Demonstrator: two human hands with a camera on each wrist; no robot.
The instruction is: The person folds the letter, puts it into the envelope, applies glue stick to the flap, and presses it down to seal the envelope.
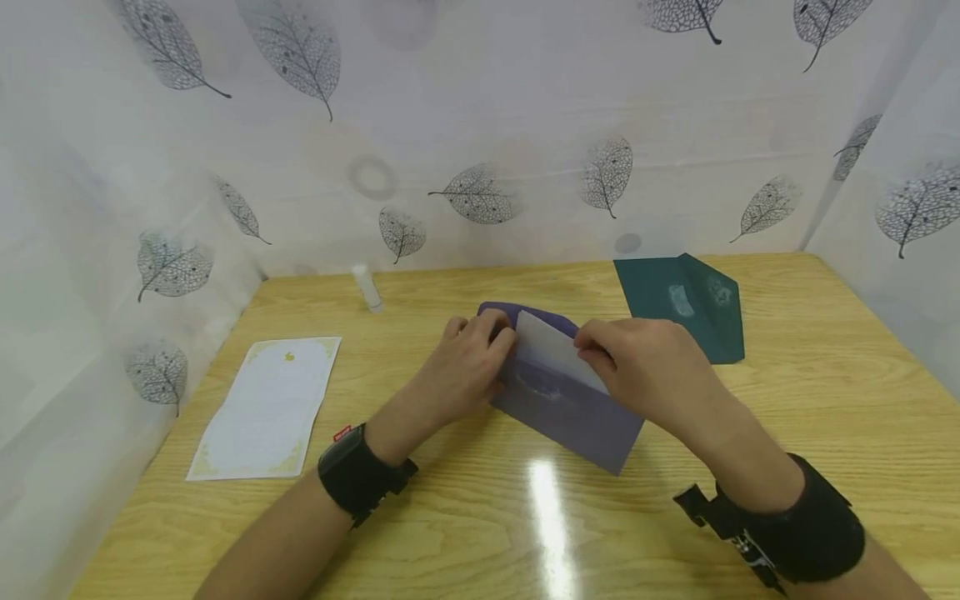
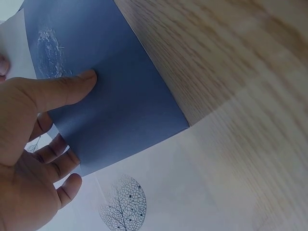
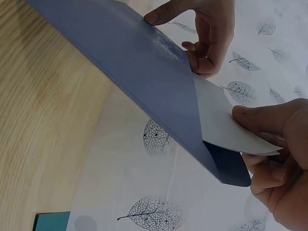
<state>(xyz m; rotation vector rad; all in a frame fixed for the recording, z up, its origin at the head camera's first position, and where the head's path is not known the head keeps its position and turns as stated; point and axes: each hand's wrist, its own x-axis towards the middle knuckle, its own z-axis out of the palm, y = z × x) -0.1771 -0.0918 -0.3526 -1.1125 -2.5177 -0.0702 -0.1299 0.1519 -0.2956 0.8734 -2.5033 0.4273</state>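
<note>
A purple envelope (image 1: 573, 421), its flap raised, is held tilted above the wooden table. My left hand (image 1: 468, 367) grips its left end, the thumb (image 2: 72, 90) lying across the front and the other fingers behind. Near that thumb is a whitish, crusty glue-like smear (image 2: 50, 53). Folded white paper (image 3: 219, 113) sticks out of the envelope's mouth, its lower part hidden inside. At the paper's outer end, my right hand (image 1: 656, 367) pinches it between thumb and fingers, close beside the dark flap (image 3: 228, 166).
On the left of the table (image 1: 420, 517) lies a white sheet with gold corner ornaments (image 1: 262, 412). A small white tube (image 1: 367, 289) is at the back. Behind my right hand lies a dark green envelope (image 1: 716, 333) with whitish smears. A leaf-print curtain (image 1: 517, 100) encloses the back and sides.
</note>
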